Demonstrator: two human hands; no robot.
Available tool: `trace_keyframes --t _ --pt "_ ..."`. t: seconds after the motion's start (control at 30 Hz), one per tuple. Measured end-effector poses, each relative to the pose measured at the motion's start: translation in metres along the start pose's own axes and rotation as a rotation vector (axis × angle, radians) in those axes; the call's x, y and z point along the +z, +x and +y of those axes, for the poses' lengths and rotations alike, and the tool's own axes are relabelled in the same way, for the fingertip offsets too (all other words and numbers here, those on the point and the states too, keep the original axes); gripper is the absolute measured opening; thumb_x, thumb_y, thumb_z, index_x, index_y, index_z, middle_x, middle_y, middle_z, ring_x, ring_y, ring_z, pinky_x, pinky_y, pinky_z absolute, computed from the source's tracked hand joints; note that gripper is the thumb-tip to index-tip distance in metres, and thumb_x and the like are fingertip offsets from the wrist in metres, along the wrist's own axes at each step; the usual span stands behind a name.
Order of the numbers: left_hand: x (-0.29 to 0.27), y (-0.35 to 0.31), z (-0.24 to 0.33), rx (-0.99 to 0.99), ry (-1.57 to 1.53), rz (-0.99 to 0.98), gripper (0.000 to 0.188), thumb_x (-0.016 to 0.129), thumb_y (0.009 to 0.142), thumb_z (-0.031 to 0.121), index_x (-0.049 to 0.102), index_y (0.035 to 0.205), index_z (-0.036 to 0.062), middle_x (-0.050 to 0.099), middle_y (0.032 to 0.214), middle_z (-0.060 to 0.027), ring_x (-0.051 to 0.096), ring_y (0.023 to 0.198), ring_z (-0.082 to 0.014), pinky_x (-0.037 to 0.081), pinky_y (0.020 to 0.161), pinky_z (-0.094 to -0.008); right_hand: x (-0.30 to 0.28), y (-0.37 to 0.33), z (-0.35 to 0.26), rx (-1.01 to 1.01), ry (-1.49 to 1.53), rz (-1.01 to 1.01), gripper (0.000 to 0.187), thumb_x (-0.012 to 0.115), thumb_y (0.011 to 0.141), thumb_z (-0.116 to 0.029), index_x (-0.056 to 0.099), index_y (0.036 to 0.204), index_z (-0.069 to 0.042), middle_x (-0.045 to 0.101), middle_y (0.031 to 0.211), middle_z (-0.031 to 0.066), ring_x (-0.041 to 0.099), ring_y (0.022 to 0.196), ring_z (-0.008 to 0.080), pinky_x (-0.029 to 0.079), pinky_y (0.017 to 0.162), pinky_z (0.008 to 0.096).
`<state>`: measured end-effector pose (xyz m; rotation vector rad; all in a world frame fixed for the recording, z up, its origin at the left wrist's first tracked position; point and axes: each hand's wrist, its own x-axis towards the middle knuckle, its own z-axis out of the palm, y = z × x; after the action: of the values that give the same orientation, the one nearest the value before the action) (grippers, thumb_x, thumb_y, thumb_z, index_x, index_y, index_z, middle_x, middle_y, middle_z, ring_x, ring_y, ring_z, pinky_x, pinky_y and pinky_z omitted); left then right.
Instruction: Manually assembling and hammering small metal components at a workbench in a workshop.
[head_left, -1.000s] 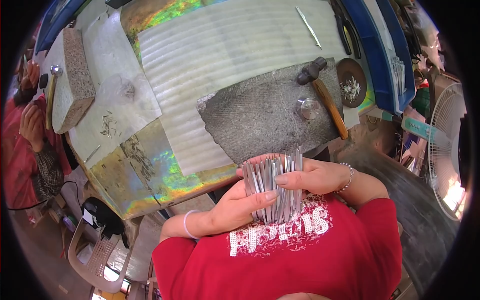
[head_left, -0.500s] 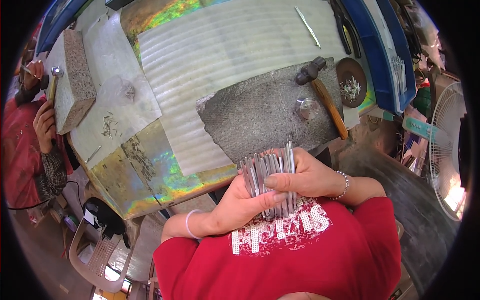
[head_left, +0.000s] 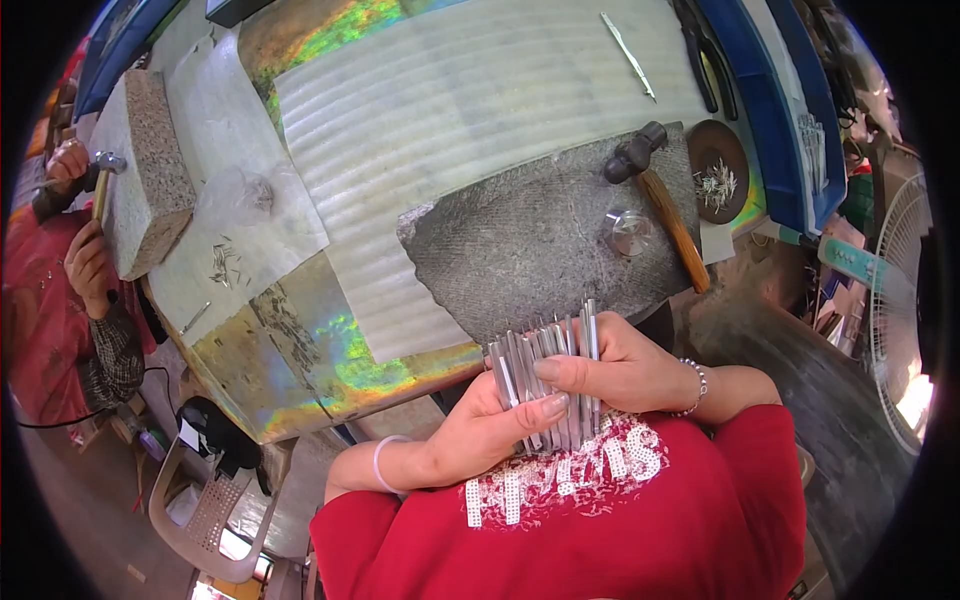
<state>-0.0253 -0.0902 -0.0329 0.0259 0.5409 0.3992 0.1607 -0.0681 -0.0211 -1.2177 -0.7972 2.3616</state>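
Observation:
A bundle of slim metal punches stands roughly upright between my two hands, close to my chest. My left hand is closed round its left side, thumb laid across the front. From the right, my right hand grips the same bundle, its thumb pressed on the rods above the left thumb. Most of the fingers are hidden behind the metal. Just beyond my hands lies a rough grey stone slab. On it rest a hammer with a wooden handle and a small clear round dish.
A brown round dish holds small silvery pieces. Pliers and a thin metal tool lie farther back by a blue tray. At left, a co-worker's hand holds a hammer by a granite block. A fan stands right.
My hands still hold the bundle and sit slightly lower in the picture, as the whole view has shifted a little. The co-worker's hammer head has turned slightly.

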Motion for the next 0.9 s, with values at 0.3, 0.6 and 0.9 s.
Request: trace_keyframes --t 0.3,0.6,0.9 --pt "-0.0043 0.002 0.0012 -0.01 0.011 -0.103 0.035 0.049 0.094 0.017 0.043 0.123 -0.0025 0.055 0.11 -0.007 0.053 0.102 -0.0142 0.042 0.09 -0.031 -0.0076 -0.0006 -0.004 -0.058 0.022 -0.024 0.021 0.056 0.09 -0.016 0.062 0.102 0.001 0.061 0.083 -0.0017 0.051 0.076 0.002 0.044 0.064 0.0207" --pt "-0.0079 0.005 0.0003 -0.012 -0.055 -0.094 0.038 0.05 0.093 0.013 0.04 0.126 -0.0023 0.053 0.115 -0.0094 0.052 0.107 -0.0177 0.041 0.092 -0.0337 -0.0035 -0.0035 -0.0045 -0.08 0.12 0.103 0.017 0.059 0.087 -0.011 0.064 0.099 0.0 0.063 0.083 -0.0011 0.053 0.075 0.0026 0.044 0.063 0.0203" --pt "-0.0058 0.0051 -0.0007 -0.035 -0.103 -0.063 0.037 0.05 0.092 0.009 0.041 0.126 -0.0019 0.055 0.115 -0.0106 0.054 0.107 -0.0198 0.043 0.093 -0.0358 -0.0018 -0.0084 0.0033 -0.148 0.104 0.149 0.018 0.059 0.087 -0.011 0.066 0.1 -0.001 0.065 0.086 0.0002 0.055 0.078 0.003 0.047 0.066 0.0214"
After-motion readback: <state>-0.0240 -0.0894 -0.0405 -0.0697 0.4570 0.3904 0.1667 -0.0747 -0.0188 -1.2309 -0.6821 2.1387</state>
